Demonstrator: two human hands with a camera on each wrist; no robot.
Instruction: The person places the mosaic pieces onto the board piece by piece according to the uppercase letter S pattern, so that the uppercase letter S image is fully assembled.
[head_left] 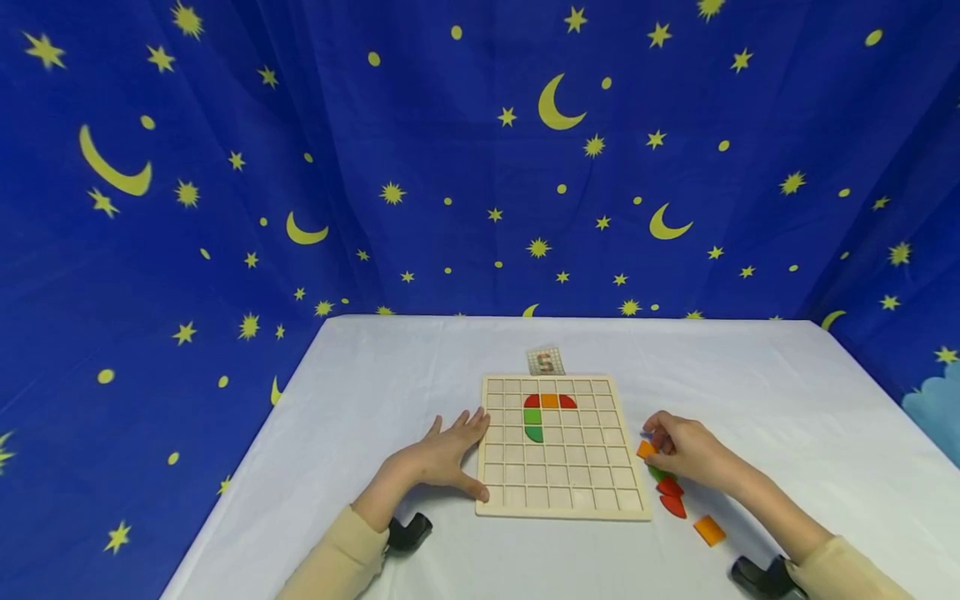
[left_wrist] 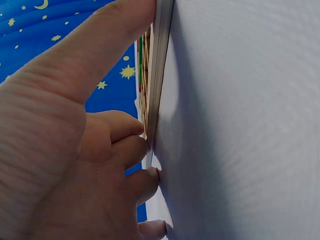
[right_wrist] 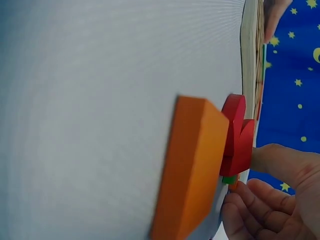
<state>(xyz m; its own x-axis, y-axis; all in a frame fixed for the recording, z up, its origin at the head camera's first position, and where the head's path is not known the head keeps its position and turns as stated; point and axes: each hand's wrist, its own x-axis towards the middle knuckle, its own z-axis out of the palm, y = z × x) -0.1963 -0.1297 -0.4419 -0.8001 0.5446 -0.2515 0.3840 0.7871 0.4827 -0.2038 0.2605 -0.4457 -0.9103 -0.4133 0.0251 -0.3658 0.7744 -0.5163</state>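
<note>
A wooden grid board (head_left: 558,477) lies flat on the table. Set in its upper cells are a red quarter-round, an orange square (head_left: 550,401), another red quarter-round (head_left: 568,402), a light green square (head_left: 532,416) and a green quarter-round (head_left: 534,433). With fingers spread, my left hand (head_left: 442,457) touches the board's left edge. Right of the board, my right hand (head_left: 690,450) pinches an orange piece (head_left: 647,449) between thumb and fingers. Partly under that hand lies a green piece (head_left: 657,473). Red pieces (head_left: 672,505) and an orange square (right_wrist: 187,165) lie nearer me.
A small card (head_left: 545,361) with a gridded, S-like coloured figure lies behind the board. White cloth (head_left: 405,367) covers the table. A blue curtain (head_left: 450,167) with stars and moons stands around it. Black wrist devices (head_left: 409,532) sit below both hands.
</note>
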